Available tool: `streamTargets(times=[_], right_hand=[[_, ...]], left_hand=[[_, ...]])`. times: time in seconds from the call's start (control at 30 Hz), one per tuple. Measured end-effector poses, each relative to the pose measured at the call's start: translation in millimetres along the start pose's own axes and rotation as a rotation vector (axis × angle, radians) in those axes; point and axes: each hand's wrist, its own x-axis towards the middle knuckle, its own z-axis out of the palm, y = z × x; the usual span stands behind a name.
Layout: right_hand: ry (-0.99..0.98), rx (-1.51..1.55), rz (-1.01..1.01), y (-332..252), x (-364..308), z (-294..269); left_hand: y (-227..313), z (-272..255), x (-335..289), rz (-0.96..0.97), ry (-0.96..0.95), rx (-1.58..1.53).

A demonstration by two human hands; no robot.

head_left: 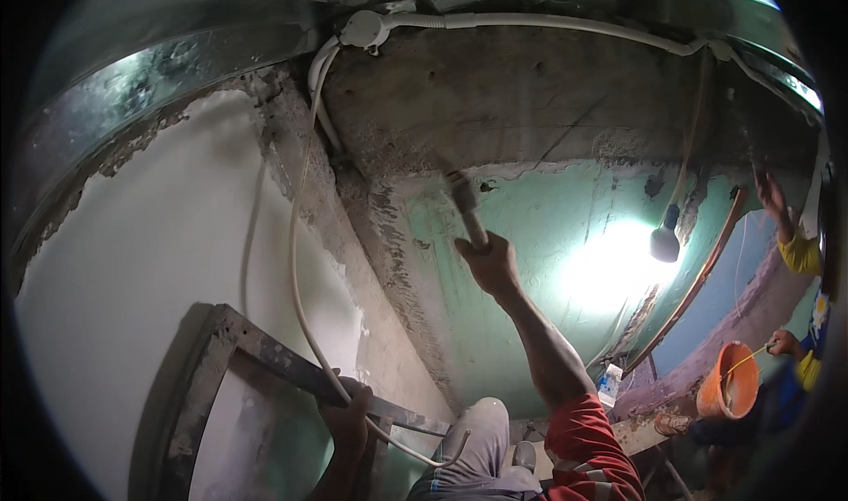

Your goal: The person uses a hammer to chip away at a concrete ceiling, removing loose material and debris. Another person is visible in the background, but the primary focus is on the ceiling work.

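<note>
My right hand (493, 270), on an arm in a red sleeve, is raised in front of the wall and closed round the handle of a brush (468, 207). The brush points up toward the border between green paint (530, 227) and bare grey concrete (512, 104); its head is blurred, and whether it touches the wall I cannot tell. Lower down, my left hand (347, 413) grips the top rail of a worn metal frame (283, 366). A white cable (299, 280) hangs down past that hand and curls over near my knee (481, 421).
A lit bulb lamp (664, 243) hangs at the right. Beyond it, a co-worker's hand (782, 344) holds an orange bucket (729, 382), the other hand (772, 201) raised. White conduit (548, 21) and a round junction box (364, 30) run overhead. Smooth white plaster (132, 263) covers the left wall.
</note>
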Motion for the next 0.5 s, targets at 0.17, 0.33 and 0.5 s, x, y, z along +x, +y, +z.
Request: streamTargets(times=[0.17, 0.33, 0.5], right_hand=[[0.241, 0.762, -0.587, -49.2, 24.9, -1.6], [0.089, -0.004, -0.246, 25.3, 68.6, 23.2], [-0.058, -0.122, -0.007, 29.7, 18.8, 19.4]], left_hand=[[20.5, 9.6, -2.5, -0.017, 0.022, 0.082], [6.0, 11.3, -0.2, -0.043, -0.017, -0.048], [4.3, 8.1, -1.1, -0.048, 0.016, 0.004]])
